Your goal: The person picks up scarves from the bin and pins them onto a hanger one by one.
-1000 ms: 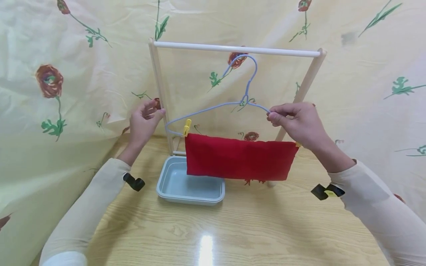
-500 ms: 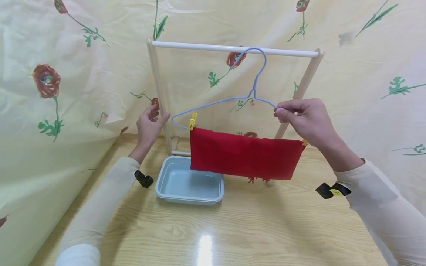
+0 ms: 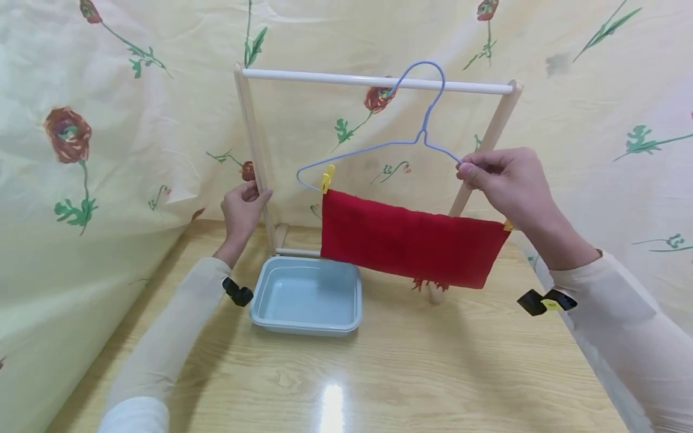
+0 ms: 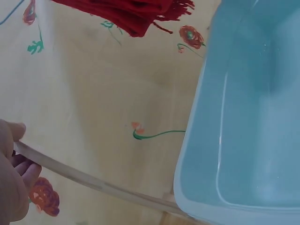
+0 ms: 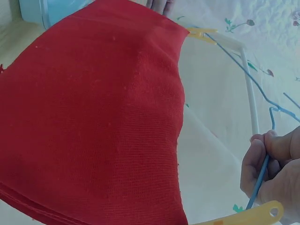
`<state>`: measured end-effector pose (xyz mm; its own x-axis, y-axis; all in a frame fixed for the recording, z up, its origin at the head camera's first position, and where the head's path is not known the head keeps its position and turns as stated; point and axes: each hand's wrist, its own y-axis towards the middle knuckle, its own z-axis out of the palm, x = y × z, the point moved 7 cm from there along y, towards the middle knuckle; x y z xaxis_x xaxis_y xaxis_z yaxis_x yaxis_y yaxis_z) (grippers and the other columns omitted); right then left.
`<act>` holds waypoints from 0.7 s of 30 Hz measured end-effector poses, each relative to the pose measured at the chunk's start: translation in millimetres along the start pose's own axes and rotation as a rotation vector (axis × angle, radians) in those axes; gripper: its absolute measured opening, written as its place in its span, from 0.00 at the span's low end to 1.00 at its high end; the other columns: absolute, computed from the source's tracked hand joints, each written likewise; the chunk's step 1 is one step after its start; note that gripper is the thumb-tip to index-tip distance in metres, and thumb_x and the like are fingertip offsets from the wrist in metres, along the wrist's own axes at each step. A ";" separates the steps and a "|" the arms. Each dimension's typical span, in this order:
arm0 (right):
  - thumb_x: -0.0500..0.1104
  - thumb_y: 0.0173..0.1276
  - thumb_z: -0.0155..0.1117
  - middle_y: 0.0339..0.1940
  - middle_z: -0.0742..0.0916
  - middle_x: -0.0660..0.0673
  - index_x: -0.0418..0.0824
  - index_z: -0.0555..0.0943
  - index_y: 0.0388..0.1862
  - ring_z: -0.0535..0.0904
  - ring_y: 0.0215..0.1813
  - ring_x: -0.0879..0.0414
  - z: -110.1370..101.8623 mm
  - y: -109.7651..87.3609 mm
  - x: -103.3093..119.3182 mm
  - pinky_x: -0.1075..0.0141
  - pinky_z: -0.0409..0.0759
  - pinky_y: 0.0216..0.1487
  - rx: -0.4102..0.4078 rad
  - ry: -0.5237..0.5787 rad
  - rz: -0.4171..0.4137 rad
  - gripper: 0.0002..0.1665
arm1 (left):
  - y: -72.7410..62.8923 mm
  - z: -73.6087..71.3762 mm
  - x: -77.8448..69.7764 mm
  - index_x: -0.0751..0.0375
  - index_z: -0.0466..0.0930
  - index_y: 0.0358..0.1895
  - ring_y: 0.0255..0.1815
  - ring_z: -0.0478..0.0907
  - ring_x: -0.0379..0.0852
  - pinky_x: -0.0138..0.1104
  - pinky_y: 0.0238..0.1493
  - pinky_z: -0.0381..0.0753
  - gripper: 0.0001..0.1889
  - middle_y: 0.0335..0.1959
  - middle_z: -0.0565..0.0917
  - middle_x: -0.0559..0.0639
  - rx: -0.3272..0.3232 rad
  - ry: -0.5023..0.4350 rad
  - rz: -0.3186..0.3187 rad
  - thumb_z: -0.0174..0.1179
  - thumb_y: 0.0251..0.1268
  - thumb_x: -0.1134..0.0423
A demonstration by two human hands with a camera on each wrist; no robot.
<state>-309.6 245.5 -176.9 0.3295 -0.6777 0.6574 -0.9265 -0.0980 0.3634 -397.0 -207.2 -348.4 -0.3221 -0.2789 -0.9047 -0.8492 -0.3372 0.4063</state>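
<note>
My right hand [image 3: 511, 180] pinches the right shoulder of a blue wire hanger [image 3: 373, 148], also seen in the right wrist view. From the hanger a folded red scarf [image 3: 411, 237] with a fringe hangs tilted, held by a yellow clothespin [image 3: 328, 179] on the left and another clothespin [image 5: 243, 216] on the right. The hanger's hook overlaps the white top bar [image 3: 335, 78] of a small drying rack in the head view. My left hand [image 3: 240, 210] holds the rack's left wooden post [image 4: 89, 180], thumb on one side, fingers on the other.
A light blue plastic basin [image 3: 305, 328] stands on the wooden table [image 3: 260, 379] in front of the rack's left side. The rack's right post [image 3: 489, 141] is partly behind the scarf. Flowered cloth [image 3: 130, 120] covers the wall behind and at the left.
My right hand has raised the hanger and scarf and carried them right; the hook has come up over the top bar. My left hand has moved onto the rack's left post.
</note>
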 end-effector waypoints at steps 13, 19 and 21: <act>0.53 0.75 0.63 0.38 0.88 0.56 0.37 0.84 0.59 0.83 0.39 0.58 -7.0 23.5 5.5 0.68 0.84 0.28 -0.008 0.004 0.079 0.24 | -2.0 -2.5 -4.5 0.67 0.87 0.53 0.50 0.88 0.53 0.35 0.46 0.87 0.16 0.49 0.88 0.62 -0.033 0.065 0.032 0.70 0.67 0.61; 0.57 0.74 0.63 0.45 0.88 0.49 0.41 0.83 0.63 0.84 0.47 0.54 -1.2 35.9 5.8 0.63 0.84 0.27 -0.003 0.008 0.143 0.28 | -1.1 -3.0 -3.5 0.66 0.87 0.52 0.48 0.89 0.53 0.34 0.44 0.87 0.16 0.48 0.89 0.62 -0.036 0.100 0.016 0.69 0.67 0.60; 0.56 0.74 0.63 0.46 0.88 0.48 0.41 0.83 0.63 0.84 0.47 0.54 1.8 39.5 5.3 0.65 0.84 0.30 -0.007 0.024 0.150 0.27 | -1.0 -3.1 -2.5 0.66 0.87 0.52 0.47 0.89 0.53 0.34 0.44 0.87 0.16 0.47 0.89 0.62 -0.033 0.101 0.010 0.69 0.68 0.60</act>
<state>-344.8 236.7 -160.2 0.1919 -0.6667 0.7202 -0.9644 0.0080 0.2645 -394.1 -208.9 -346.2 -0.2849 -0.3714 -0.8837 -0.8315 -0.3629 0.4206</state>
